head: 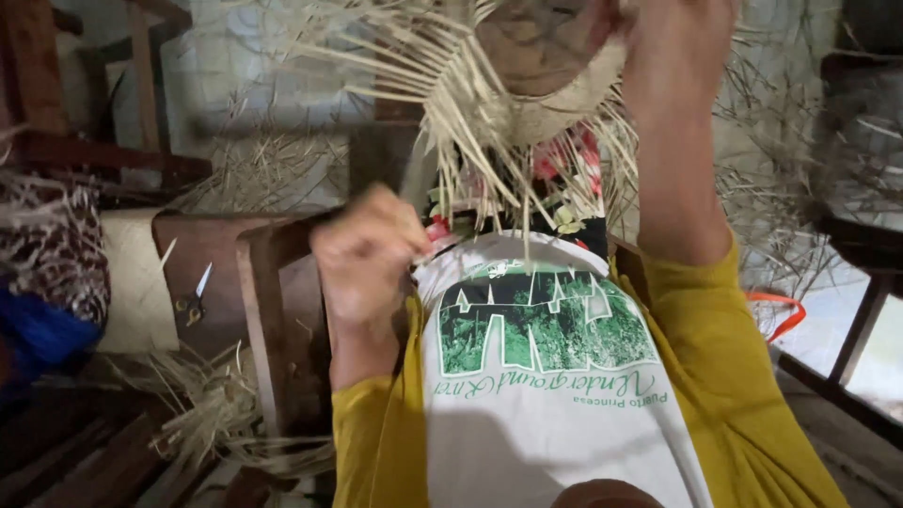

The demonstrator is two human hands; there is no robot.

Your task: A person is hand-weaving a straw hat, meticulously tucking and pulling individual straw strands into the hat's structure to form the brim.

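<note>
i find the woven straw piece raised high in front of me, near the top of the view, above my lap and the white printed shirt. its centre is a closed, rounded patch of tight weave; from the rim, many loose straw strands fan out unwoven, hanging down and to the left. my judgement: the crown part is done, the outer part is still open work, with most strand ends yet to be taken in.

my right hand is up at the piece's right edge; it appears to be holding the piece, but its fingers run out of view, so i cannot tell the grip. my left hand is lower, clenched in a fist, and seems to pinch a strand or two, though blur leaves this unsure.

noted nearby: scissors lying on a wooden bench to the left, untouched, and a heap of spare straw below it.
</note>
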